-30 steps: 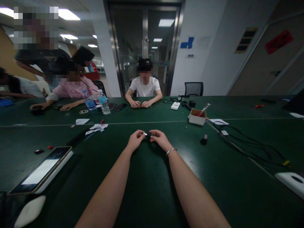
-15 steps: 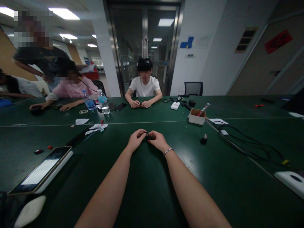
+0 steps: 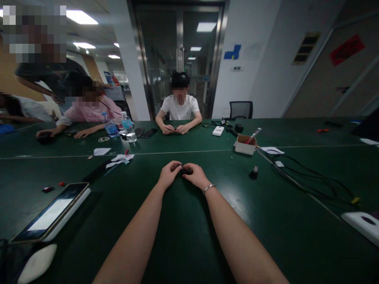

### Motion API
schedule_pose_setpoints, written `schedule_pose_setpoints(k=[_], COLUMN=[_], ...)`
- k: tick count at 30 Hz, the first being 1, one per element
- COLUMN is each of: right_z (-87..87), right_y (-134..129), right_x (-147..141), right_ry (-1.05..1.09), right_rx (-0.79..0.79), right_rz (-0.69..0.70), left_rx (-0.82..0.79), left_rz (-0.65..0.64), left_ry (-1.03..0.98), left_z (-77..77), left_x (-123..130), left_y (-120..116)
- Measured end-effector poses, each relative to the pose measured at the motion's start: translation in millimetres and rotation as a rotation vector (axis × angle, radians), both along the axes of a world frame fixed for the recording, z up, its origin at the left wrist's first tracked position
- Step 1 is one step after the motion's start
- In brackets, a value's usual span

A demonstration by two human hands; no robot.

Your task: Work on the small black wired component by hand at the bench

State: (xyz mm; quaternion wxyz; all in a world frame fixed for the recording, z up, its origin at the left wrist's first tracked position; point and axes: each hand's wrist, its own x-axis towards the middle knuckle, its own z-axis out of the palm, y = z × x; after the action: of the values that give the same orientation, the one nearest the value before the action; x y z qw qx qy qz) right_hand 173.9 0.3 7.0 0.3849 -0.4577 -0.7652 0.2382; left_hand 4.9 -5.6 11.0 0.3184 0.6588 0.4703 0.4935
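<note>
My right hand (image 3: 196,176), with a silver bracelet at the wrist, closes its fingers around a small black object (image 3: 186,171) just above the green table (image 3: 189,236). Its kind is too small and too covered to make out. My left hand (image 3: 169,173) is pinched, thumb against fingers, right beside the black object. Whatever lies between the left fingertips is hidden. Both forearms reach forward from the bottom of the view. To the right of my hands stands a small black piece with a metal end (image 3: 254,172).
A phone (image 3: 53,213) rests on a white box at left, near a white mouse-like object (image 3: 38,263). Water bottles (image 3: 128,127) and paper scraps (image 3: 120,159) lie beyond. A small carton (image 3: 245,146) and black cables (image 3: 314,173) are at right. Across the table sits a person (image 3: 180,108) in white.
My hands stay nearly in place; the right fingertips and black object have shifted very slightly left, towards my left hand.
</note>
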Motion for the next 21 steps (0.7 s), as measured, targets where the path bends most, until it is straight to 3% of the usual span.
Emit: schedule_pose_setpoints(k=[8, 14, 21], right_z=[6.9, 8.7, 8.0], right_y=[-4.7, -6.3, -7.9], right_x=[-1.1, -0.8, 0.9], right_ry=[-0.059, -0.064, -0.199], right_rx=[0.074, 0.036, -0.01], right_rz=[-0.014, -0.027, -0.26], left_rx=[-0.098, -0.124, -0.133], left_rz=[0.059, 0.071, 0.094], left_ry=[-0.039, -0.122, -0.136], left_z=[1.6, 0.5, -0.1], left_x=[0.0, 0.9, -1.7], left_y=[-2.0, -0.5, 1.4])
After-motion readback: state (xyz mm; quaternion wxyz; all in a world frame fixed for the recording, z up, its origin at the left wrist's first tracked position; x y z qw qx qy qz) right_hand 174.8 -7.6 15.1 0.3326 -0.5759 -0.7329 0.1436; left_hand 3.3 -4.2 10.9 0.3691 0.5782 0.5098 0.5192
